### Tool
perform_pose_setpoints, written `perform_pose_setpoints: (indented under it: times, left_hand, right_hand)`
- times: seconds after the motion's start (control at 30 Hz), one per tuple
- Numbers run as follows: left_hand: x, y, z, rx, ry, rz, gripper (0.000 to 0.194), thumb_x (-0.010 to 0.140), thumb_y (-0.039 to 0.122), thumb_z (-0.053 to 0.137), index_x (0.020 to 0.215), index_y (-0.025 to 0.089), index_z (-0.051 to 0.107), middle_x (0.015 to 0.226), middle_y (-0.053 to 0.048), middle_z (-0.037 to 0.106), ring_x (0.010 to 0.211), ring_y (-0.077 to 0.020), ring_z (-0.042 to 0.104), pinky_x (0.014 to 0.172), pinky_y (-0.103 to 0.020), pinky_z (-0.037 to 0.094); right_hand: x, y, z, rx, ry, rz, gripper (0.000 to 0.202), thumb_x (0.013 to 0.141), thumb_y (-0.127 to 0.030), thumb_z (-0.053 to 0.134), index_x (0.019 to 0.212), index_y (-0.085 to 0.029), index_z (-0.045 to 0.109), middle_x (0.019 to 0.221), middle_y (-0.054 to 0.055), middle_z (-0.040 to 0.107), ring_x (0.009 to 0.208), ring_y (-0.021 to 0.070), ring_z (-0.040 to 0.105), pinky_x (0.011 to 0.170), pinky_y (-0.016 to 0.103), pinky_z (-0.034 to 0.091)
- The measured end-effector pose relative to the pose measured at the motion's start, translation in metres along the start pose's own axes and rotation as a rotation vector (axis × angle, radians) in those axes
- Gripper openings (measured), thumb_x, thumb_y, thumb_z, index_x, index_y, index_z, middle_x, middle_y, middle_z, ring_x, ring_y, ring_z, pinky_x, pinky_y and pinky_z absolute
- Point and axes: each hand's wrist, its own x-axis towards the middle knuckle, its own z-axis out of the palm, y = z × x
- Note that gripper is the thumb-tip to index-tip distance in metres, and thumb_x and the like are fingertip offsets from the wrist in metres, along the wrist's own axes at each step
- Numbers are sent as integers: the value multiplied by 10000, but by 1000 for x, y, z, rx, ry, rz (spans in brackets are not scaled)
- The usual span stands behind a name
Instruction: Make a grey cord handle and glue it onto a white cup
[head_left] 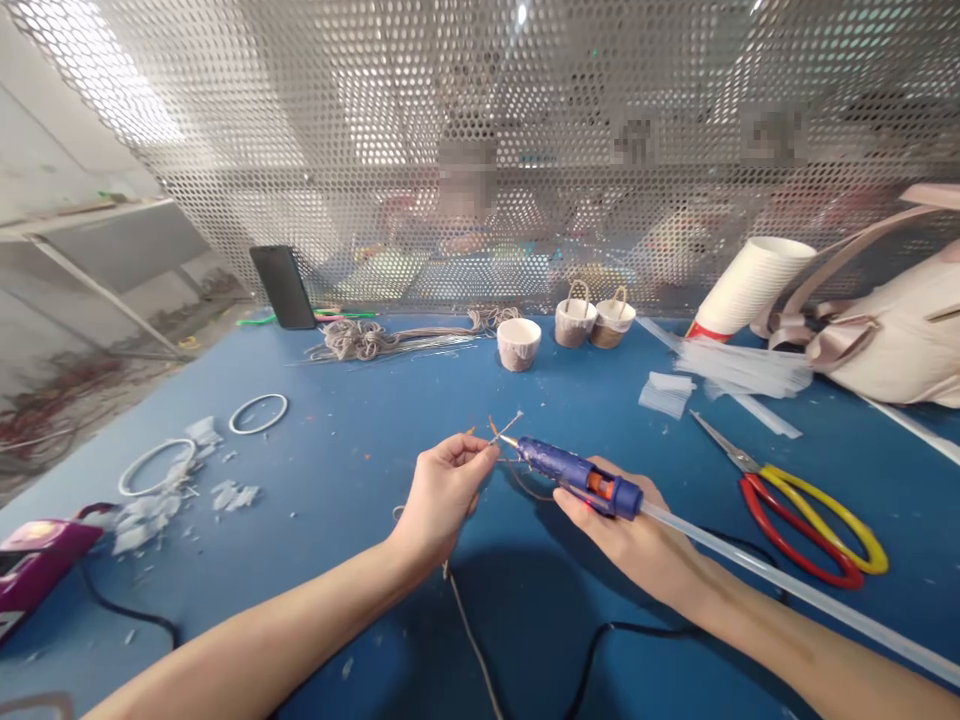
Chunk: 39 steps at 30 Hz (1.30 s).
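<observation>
My left hand (448, 487) pinches a thin cord and a small brownish piece near the middle of the blue table (360, 580). The cord (469, 630) trails down from that hand toward the front edge. Wrapped round a blue glue gun (559, 463), my right hand (626, 520) holds it from below and the right. The gun's metal tip points left and meets the crossed strands at my left fingertips. A long translucent glue stick (787, 587) runs out of the gun's rear to the lower right.
Three small cups (518, 345) and bundled cord (360, 338) stand or lie at the back. Red-yellow scissors (795, 510), clear strips (750, 365), stacked paper cups (750, 285) and a bag (900, 330) are right. White rings (259, 414), scraps, a phone (283, 287) and a purple device (41, 560) are left.
</observation>
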Motion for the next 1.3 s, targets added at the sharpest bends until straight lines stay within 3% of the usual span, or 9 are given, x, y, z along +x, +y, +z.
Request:
perform_pose_setpoints:
  times: [0.33,0.63,0.8,0.97,1.3]
  left_hand:
    - [-1,-3,5,19,3,49,276,654,395,690,648,143,577,403,100,341,342,-28,258,348,-166,172]
    - [-2,-1,5,57,28,74,270,648,388,684,612,146,569,415,97,349,362,-30,263,357,-172,165]
    - [-2,0,5,48,32,79,277,648,393,686,608,148,563,413,97,343,355,-31,264,355,-176,159]
    - [-1,-2,5,56,37,85,278,643,394,695,604,145,578,417,93,360,357,-33,272,353,-178,172]
    - [-2,-2,5,71,39,88,279,648,399,689,602,149,573,424,95,354,369,-35,263,365,-187,167]
  right_hand:
    - [-1,-1,4,-112,28,-151,137,838,-310,534,753,-204,556,567,-27,596,471,122,543,468,218,417]
    - [-2,8,8,-142,51,-259,91,844,-288,535,812,-206,558,621,-10,647,494,125,591,496,213,450]
    - [-1,8,7,-126,109,-258,101,846,-274,539,773,-205,549,617,-11,647,484,116,587,482,205,448]
    - [-1,14,10,-152,87,-323,54,841,-254,549,820,-205,551,624,-18,648,485,117,594,527,208,469]
    - [-1,11,10,-173,95,-308,79,848,-275,539,813,-205,554,638,-2,668,501,131,613,532,219,476]
